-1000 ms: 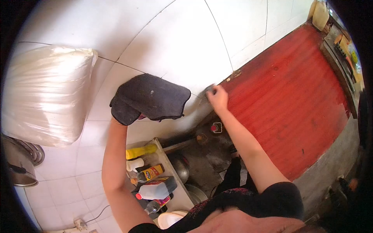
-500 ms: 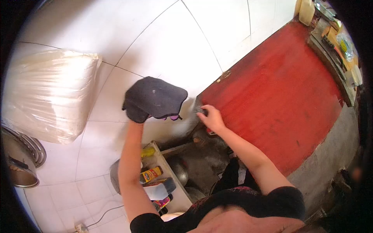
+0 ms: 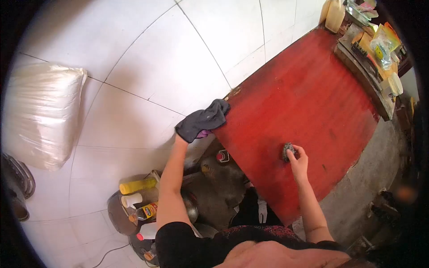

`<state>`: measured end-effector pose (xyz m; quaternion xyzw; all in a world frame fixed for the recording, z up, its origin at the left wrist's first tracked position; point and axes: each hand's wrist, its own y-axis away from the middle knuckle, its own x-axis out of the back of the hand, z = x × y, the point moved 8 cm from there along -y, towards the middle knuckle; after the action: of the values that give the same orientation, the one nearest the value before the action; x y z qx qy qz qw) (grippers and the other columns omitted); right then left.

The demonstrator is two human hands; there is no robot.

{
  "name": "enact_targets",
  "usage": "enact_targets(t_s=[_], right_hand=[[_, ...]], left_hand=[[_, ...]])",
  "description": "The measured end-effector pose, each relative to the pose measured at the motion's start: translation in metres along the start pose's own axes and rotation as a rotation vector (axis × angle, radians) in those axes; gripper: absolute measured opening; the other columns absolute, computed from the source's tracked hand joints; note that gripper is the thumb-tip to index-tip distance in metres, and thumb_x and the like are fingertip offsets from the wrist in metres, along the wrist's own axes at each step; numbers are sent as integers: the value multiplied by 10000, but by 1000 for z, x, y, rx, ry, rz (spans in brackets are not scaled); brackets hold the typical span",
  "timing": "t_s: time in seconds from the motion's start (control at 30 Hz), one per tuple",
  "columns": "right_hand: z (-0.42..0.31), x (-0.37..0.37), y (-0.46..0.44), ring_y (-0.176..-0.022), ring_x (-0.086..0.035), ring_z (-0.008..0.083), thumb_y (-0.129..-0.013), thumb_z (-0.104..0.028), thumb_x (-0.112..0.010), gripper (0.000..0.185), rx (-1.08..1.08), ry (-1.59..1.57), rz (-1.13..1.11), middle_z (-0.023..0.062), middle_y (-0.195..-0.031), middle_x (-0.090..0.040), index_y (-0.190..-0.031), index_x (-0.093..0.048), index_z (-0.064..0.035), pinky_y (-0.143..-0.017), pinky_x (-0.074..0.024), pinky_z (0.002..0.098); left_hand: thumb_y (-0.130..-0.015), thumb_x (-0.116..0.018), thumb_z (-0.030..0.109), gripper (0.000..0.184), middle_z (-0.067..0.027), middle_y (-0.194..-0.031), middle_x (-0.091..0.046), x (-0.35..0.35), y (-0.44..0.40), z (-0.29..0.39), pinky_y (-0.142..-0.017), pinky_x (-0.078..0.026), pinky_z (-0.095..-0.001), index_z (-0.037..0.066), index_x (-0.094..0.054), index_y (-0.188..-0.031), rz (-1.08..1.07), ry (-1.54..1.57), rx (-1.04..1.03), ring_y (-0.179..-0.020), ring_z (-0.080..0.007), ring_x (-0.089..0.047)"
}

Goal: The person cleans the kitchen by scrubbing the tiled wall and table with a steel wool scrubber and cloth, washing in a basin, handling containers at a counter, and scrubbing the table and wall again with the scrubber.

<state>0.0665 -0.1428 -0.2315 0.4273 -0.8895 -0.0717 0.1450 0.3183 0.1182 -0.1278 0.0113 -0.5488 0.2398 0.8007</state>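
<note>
A dark grey cloth (image 3: 202, 121) covers most of my left hand (image 3: 181, 138), hiding the fingers. A bit of purple shows under the cloth. The cloth's far end touches the upper left corner of the red tabletop (image 3: 308, 89), near the white tiled wall. In my right hand (image 3: 300, 161) is a grey steel wool scrubber (image 3: 288, 152), pinched between thumb and fingers. It is over the middle of the red surface, which has dark smudges.
A wooden ledge (image 3: 364, 80) with plastic bags and containers lines the far right. At left are a white sack (image 3: 42, 116) and a metal pot (image 3: 15, 196). Several bottles, one yellow (image 3: 137, 186), stand lower left. A red-capped bottle (image 3: 222, 156) sits below the table edge.
My left hand has lowered the cloth from in front of the wall to the table's corner. My right hand has moved from that corner rightward over the red surface. The view has shifted.
</note>
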Motion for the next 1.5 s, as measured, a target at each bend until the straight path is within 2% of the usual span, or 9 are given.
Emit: enact_targets(t_s=[0.37, 0.47, 0.67, 0.73, 1.0, 1.17, 1.3, 1.4, 1.5], right_hand=[[-15, 50, 14, -823, -555, 88, -840, -101, -629, 246, -6, -281, 99, 29, -921, -606, -1051, -569, 11, -740, -456, 231], [-1, 73, 12, -822, -554, 88, -844, -99, -624, 243, -19, -263, 162, 26, -923, -602, -1053, -570, 12, -735, -456, 230], [5, 96, 11, -802, -549, 88, -850, -111, -617, 234, -10, -287, 144, 21, -905, -598, -1049, -583, 8, -724, -453, 234], [5, 97, 15, -792, -548, 88, -851, -114, -618, 236, -18, -272, 147, 21, -901, -599, -1050, -584, 6, -715, -451, 236], [-39, 58, 19, -817, -542, 81, -854, -130, -627, 254, 10, -344, 5, 24, -922, -595, -1064, -564, -2, -713, -446, 232], [-33, 51, 28, -853, -550, 92, -860, -121, -610, 247, 28, -293, 10, 32, -937, -595, -1068, -563, 6, -751, -447, 239], [-21, 61, 32, -865, -550, 101, -861, -117, -601, 245, -12, -245, 26, 37, -952, -599, -1068, -570, 11, -765, -443, 241], [-9, 72, 36, -842, -548, 97, -860, -117, -600, 246, -52, -226, 26, 39, -952, -601, -1068, -570, 11, -741, -443, 243], [0, 73, 35, -837, -546, 96, -866, -124, -596, 241, -72, -229, 22, 35, -948, -599, -1066, -569, 8, -736, -443, 245]], left_hand=[[-781, -493, 52, 130, -72, -656, -559, -40, -128, -44, -588, -426, -294, 45, -575, -680, 128, 613, 369, -608, -188, -514], [-765, -508, 54, 134, -106, -798, -613, -49, -122, -25, -717, -477, -337, 54, -631, -710, 130, -115, 107, -782, -253, -595], [-804, -539, 120, 271, -104, -1033, -635, 3, -21, -4, -884, -456, -343, 74, -638, -1053, -176, 16, 56, -968, -261, -591], [-843, -538, 144, 323, -111, -1128, -608, 46, 13, -17, -924, -434, -330, 33, -584, -1142, -53, 616, 508, -1046, -235, -569], [-813, -600, 317, 496, -109, -1267, -522, 238, -96, 39, -1040, -318, -388, 71, -517, -1235, 370, -639, 121, -1190, -279, -459], [-788, -592, 200, 502, -120, -1335, -448, 135, -136, 10, -1078, -251, -390, 79, -488, -1264, 472, -593, -64, -1255, -281, -382], [-835, -519, 144, 302, -163, -1122, -591, 21, -77, -31, -917, -429, -394, 32, -590, -1107, 309, -415, -44, -1019, -321, -561], [-824, -513, 139, 272, -168, -1046, -604, -24, -19, -47, -815, -466, -410, 17, -584, -1057, -189, -376, 400, -964, -346, -569], [-808, -514, 136, 320, -193, -1061, -582, -15, 9, -37, -822, -462, -419, 23, -565, -1103, -12, -477, 488, -969, -381, -554]])
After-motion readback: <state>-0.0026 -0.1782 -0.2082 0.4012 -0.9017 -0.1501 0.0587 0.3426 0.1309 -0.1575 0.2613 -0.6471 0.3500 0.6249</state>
